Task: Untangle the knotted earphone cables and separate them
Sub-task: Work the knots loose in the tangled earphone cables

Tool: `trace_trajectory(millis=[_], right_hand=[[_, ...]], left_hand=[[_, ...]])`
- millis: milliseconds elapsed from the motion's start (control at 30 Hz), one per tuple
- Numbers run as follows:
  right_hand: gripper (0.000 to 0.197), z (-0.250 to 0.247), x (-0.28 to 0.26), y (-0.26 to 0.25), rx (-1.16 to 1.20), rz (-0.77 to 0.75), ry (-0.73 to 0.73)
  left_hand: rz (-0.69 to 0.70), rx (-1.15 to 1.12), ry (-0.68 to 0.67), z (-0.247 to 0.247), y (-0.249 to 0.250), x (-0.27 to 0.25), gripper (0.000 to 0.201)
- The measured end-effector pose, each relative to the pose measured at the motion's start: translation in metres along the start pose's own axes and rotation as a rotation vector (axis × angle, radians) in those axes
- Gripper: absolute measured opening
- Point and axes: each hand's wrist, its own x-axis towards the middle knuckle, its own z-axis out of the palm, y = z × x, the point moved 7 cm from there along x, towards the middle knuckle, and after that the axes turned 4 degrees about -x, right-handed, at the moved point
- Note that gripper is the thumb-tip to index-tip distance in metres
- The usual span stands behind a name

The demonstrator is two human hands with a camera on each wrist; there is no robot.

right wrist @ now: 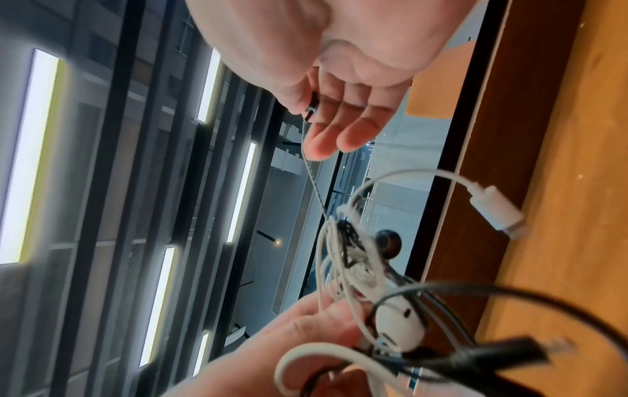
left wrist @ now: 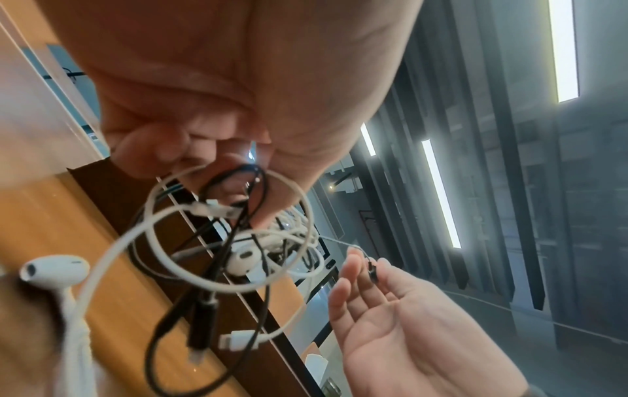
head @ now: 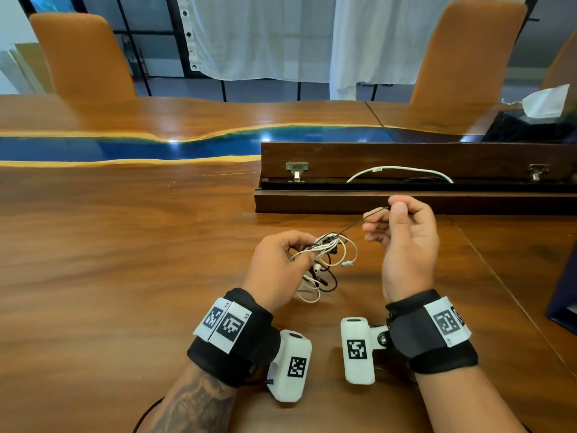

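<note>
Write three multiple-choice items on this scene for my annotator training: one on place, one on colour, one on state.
1. Where is the tangled bundle of earphone cables?
A. in the left hand
B. inside the table hatch
C. on a chair

2. What colour is the taut strand pinched by the right hand?
A. red
B. black
C. yellow

3. What state are the cables in?
A. separated
B. coiled neatly
C. still knotted

Key: 1 A, the left fingers grip the bundle; 2 B, the strand looks dark; 3 C, white and black loops intertwine.
</note>
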Motion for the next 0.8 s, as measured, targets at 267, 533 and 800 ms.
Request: trace_trajectory(millis=[267, 533, 800], right_hand=[[0.023, 0.013, -0.007, 0.017, -0.176, 0.116, -0.151], [0.024, 0.031, -0.019, 0.012, -0.245, 0.079, -0.370], [0.018, 0.036, -0.022, 0.011, -0.226, 0.057, -0.453]], left_hand=[[-0.065, -0.273, 0.124, -0.009, -0.002, 0.000, 0.021], [-0.025, -0.381, 0.133, -0.003, 0.006, -0.003, 0.021], [-0.114, -0.582, 0.048, -0.001, 0.001, -0.003, 0.027]])
